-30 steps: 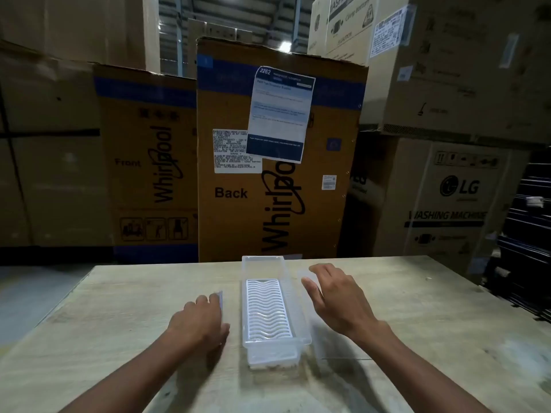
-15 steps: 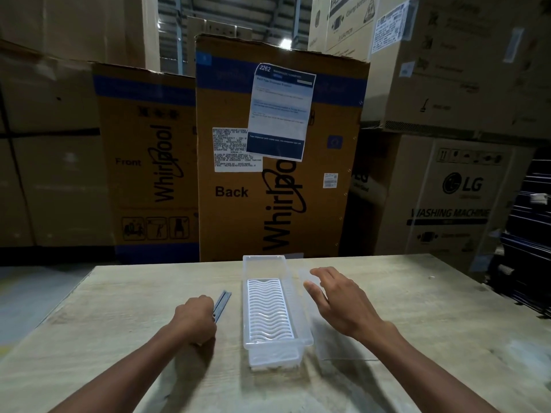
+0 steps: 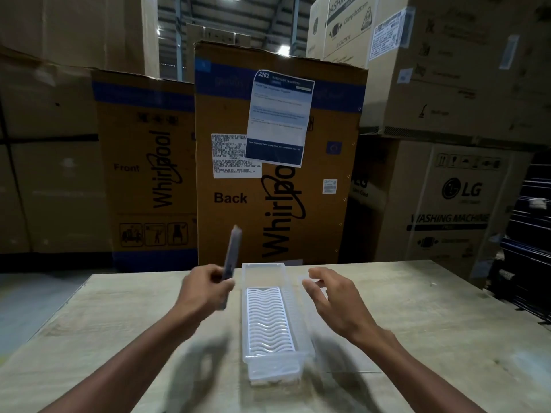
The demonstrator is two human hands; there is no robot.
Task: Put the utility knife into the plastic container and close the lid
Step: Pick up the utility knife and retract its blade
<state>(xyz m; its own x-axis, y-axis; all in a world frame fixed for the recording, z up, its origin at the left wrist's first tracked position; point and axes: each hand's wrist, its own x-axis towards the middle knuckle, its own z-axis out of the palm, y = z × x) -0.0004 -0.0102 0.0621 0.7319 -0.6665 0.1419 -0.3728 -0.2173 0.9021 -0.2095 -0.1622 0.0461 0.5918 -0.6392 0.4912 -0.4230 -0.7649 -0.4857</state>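
Observation:
My left hand (image 3: 205, 289) grips a slim grey utility knife (image 3: 232, 257) by its lower half and holds it nearly upright, raised off the table just left of the container. The clear plastic container (image 3: 269, 357) lies lengthwise in the middle of the table, open, with a white wavy grid insert on its floor. Its clear lid (image 3: 322, 357) lies flat on the table along the container's right side, partly under my right hand. My right hand (image 3: 334, 299) hovers over that lid with fingers spread and holds nothing.
The light wooden table (image 3: 119, 332) ends about where the container's far end is. Behind it stand tall Whirlpool cartons (image 3: 277, 162) and stacked LG cartons (image 3: 453, 198). Dark shelving (image 3: 530, 239) stands at the far right.
My left hand closed on the knife lying left of the container and lifted it, tipping it upright. My right hand stayed by the lid, shifting only slightly.

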